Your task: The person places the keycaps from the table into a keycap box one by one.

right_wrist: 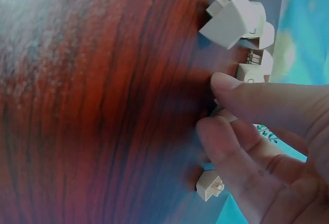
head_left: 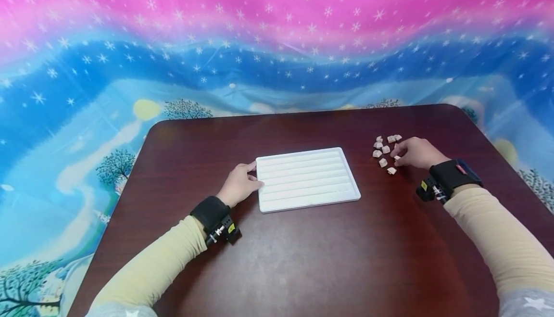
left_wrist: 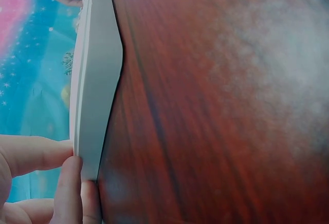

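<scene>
A white rectangular tray (head_left: pixel 307 178) with long parallel ridges lies flat on the table. My left hand (head_left: pixel 240 183) pinches its left edge, thumb over the rim; the left wrist view shows the fingers against the tray's side wall (left_wrist: pixel 100 80). To the right of the tray, several small cream keycaps (head_left: pixel 383 162) lie scattered, some tipped to show their hollow undersides. Among them my right hand (head_left: pixel 419 153) pinches one keycap (head_left: pixel 397 158) between thumb and fingertips, low at the tabletop. In the right wrist view, the fingers mostly hide that keycap, while another keycap (right_wrist: pixel 209 185) lies beside them.
The dark brown wooden table (head_left: pixel 303 264) has rounded far corners. Behind it hangs a pink and blue patterned cloth (head_left: pixel 277 43). Each wrist wears a black strap (head_left: pixel 455 175) with a small camera.
</scene>
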{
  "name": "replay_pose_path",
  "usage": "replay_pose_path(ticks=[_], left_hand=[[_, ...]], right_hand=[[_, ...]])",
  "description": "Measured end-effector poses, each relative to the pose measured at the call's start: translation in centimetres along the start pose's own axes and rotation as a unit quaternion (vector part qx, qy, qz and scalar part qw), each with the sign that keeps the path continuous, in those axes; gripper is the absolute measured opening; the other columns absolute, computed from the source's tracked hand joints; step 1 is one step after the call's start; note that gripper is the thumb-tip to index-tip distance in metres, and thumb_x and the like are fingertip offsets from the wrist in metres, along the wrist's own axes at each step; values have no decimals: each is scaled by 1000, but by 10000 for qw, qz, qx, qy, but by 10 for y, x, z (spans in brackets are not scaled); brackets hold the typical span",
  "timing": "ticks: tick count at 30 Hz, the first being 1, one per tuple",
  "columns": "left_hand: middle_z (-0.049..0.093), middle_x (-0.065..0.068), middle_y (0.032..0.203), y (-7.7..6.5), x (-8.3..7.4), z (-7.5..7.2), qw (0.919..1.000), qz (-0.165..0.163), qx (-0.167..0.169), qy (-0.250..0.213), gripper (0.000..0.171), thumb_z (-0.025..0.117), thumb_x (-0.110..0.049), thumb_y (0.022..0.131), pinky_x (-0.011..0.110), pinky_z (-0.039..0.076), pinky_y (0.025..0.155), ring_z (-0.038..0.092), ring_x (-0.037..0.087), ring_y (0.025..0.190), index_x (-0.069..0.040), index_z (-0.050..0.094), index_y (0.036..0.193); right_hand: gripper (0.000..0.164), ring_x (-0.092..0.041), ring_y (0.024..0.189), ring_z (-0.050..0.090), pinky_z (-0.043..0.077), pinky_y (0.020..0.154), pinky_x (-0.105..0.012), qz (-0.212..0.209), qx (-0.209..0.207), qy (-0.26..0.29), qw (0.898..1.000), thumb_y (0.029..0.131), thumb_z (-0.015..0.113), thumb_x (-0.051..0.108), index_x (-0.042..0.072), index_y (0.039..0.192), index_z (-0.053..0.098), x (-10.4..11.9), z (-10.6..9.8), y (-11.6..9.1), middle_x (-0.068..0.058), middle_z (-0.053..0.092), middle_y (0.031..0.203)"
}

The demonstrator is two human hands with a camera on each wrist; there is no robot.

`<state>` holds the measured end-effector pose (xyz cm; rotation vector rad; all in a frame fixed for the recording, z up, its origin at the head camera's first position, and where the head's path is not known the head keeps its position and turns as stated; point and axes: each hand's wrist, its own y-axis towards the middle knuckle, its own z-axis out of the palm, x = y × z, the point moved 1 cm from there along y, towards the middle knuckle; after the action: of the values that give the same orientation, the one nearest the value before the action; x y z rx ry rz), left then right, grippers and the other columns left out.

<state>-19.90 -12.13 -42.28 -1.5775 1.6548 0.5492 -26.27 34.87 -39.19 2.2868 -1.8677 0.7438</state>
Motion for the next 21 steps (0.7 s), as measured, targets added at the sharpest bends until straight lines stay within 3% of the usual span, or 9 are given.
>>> replay_pose_path(ticks=[9,17,21], left_hand=[[50,23,143,0,-1,1,10000,-75,-31,-17,74,77,-6,90,30,49,76,63,26,102,2,41,154],[50,23,142,-1,-2,-1,10000,-27,-3,5,74,76,-6,90,31,51,77,63,27,104,3,40,154],[51,23,141,0,-2,-1,10000,-37,-5,-13,73,76,-6,90,31,51,78,63,26,103,4,41,154]], right_hand=[[25,-51,106,59,50,84,-56,-3,117,-33,9999,87,73,-5,-12,111,72,0,-2,-3,-35,62,122],[21,-35,88,64,53,74,-47,31,-110,135,9998,88,76,1,-9,106,70,2,-4,-5,-23,69,102],[19,-33,87,63,51,74,-46,1,-153,104,9998,88,77,2,-6,103,72,3,-4,-4,-21,70,102]])
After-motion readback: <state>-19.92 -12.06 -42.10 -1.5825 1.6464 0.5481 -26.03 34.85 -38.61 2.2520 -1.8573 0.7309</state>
